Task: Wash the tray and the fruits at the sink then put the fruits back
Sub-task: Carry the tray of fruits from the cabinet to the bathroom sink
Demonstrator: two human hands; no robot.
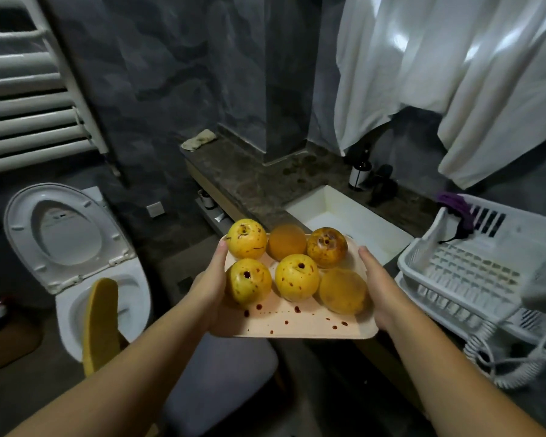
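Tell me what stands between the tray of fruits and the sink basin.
Nothing visible. Both hands, left and right, hold the tray by its side edges, in the air just short of the white sink. The basin looks bare, and the dish rack stands off to its right.

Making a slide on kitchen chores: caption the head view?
Both hands carry a stained tray of six fruits toward the sink.
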